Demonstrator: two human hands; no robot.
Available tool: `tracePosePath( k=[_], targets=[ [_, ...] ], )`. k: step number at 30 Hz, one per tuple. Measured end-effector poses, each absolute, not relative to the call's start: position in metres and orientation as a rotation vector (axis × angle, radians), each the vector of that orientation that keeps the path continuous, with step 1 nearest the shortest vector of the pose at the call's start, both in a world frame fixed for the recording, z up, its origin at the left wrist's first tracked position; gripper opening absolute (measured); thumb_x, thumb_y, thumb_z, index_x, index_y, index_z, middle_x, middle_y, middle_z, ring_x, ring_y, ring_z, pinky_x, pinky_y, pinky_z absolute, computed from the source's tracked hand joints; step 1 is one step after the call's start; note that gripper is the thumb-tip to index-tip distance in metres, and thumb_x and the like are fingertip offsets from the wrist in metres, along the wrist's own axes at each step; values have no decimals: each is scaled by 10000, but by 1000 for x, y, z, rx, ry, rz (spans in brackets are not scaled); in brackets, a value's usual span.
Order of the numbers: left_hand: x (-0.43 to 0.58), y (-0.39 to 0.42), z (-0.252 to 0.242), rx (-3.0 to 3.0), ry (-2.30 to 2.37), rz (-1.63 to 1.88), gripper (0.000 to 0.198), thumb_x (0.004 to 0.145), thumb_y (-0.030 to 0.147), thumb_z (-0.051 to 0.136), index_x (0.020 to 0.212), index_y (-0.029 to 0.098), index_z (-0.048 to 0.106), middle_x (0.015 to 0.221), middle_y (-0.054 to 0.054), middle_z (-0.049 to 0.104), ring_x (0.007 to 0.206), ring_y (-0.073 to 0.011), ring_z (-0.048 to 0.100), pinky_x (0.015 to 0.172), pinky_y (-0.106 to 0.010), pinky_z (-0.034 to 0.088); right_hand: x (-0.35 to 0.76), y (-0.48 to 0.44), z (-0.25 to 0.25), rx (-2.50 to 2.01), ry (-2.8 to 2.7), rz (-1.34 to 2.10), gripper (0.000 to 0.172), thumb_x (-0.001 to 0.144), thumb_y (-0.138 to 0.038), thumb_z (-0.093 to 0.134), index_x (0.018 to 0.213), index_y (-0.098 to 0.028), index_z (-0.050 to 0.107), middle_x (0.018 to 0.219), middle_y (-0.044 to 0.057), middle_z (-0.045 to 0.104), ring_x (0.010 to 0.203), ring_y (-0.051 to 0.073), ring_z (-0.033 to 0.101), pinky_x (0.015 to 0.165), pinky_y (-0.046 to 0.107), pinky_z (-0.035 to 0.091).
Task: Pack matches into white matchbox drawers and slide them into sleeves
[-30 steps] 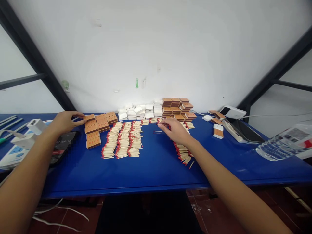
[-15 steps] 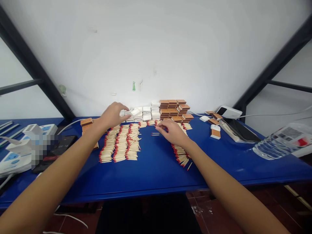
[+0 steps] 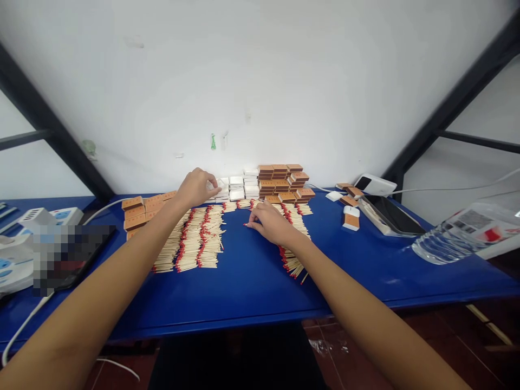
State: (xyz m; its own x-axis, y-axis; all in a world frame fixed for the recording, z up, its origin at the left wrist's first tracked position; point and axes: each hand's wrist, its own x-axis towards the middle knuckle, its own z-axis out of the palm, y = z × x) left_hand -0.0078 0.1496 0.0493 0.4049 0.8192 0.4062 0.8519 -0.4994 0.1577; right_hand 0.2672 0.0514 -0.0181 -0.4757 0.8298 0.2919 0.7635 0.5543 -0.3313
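Observation:
My left hand [image 3: 197, 187] is at the left end of the stacked white matchbox trays [image 3: 236, 194], thumb and fingers curled on a white tray [image 3: 221, 184] that they partly hide. My right hand [image 3: 268, 223] is low over the blue table, fingertips pinched together on matches, a red head [image 3: 245, 224] showing at their tips. Matches with red heads lie in long rows on the left [image 3: 209, 244] and in another column [image 3: 294, 262] partly under my right wrist. Short bundles of matches [image 3: 229, 206] line the front of the trays.
Brown matchbox sleeves stand stacked [image 3: 280, 184] against the wall, with more sleeves [image 3: 136, 218] by my left forearm. On the right are loose boxes [image 3: 351, 221], a black tablet-like device [image 3: 392, 215] and a water bottle [image 3: 447, 238]. Power strips [image 3: 65, 215] and a phone [image 3: 91, 249] lie left.
The view has shifted slightly to the right. My right hand has closed on the matches that lay by its fingertips. My left hand stays at the white trays.

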Motion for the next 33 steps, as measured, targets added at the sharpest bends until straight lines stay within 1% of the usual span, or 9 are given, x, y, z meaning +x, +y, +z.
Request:
tracePosePath(
  k=[5,7,11,15,19,25,28,31,33],
  targets=[
    [-4,103,48,-2685,-1432,-851,309,904,471,775,1072,214,802,1109,-98,796,1121,-325,695,991,-449,541,268,50,-18,-1335,-2418,121,196,1083,-264,668,909,-180,702,1018,112,689,1074,284,574,978,411,458],
    [1,76,40,-2875,-1348,-804,318,905,454,790,1120,220,785,1123,-77,806,1082,-300,713,963,-430,548,269,49,-18,-1345,-2439,68,206,1091,-272,653,920,-172,710,1021,122,691,1082,291,576,990,416,460],
    [13,38,18,-3048,-1265,-630,387,920,383,802,1276,244,741,1157,-60,800,1136,-301,690,966,-439,542,272,49,-18,-1363,-2439,27,201,1101,-273,629,952,-170,716,1019,129,687,1070,297,585,967,419,466],
    [19,30,6,-3081,-1290,-549,526,928,371,817,1418,244,673,1194,-65,800,1238,-335,648,1056,-492,515,277,47,-14,-1332,-2367,94,172,1103,-250,607,954,-200,676,1027,112,671,1062,290,576,937,411,466],
    [15,30,5,-3064,-1304,-559,583,898,386,858,1422,220,662,1230,-84,786,1246,-351,636,1078,-517,505,272,38,-9,-1155,-2327,222,175,1122,-282,577,960,-227,618,1038,90,651,1075,281,556,949,415,463],
    [12,26,3,-3038,-1237,-632,394,905,288,793,1284,210,720,1156,-79,781,1157,-328,655,1045,-493,515,248,22,-15,-1042,-2433,248,163,1116,-267,591,963,-219,616,1042,93,648,1070,277,543,978,433,463],
    [13,27,0,-3031,-1195,-662,356,913,281,765,1259,206,732,1131,-83,770,1135,-320,663,1034,-488,525,244,21,-18,-1029,-2483,214,162,1118,-264,577,976,-216,638,1053,102,657,1070,280,544,980,435,467],
    [12,29,-4,-3045,-1200,-661,431,920,335,782,1326,206,714,1149,-85,783,1176,-337,661,1066,-514,522,255,25,-7,-1039,-2441,194,135,1098,-266,596,989,-218,662,1068,108,690,1082,283,566,980,439,470],
    [10,30,-6,-3058,-1201,-675,502,922,372,797,1385,210,693,1165,-86,791,1211,-345,655,1097,-529,515,273,26,8,-1107,-2352,182,163,1083,-300,611,957,-218,675,1026,108,713,1045,283,594,943,436,480]
  ],
)
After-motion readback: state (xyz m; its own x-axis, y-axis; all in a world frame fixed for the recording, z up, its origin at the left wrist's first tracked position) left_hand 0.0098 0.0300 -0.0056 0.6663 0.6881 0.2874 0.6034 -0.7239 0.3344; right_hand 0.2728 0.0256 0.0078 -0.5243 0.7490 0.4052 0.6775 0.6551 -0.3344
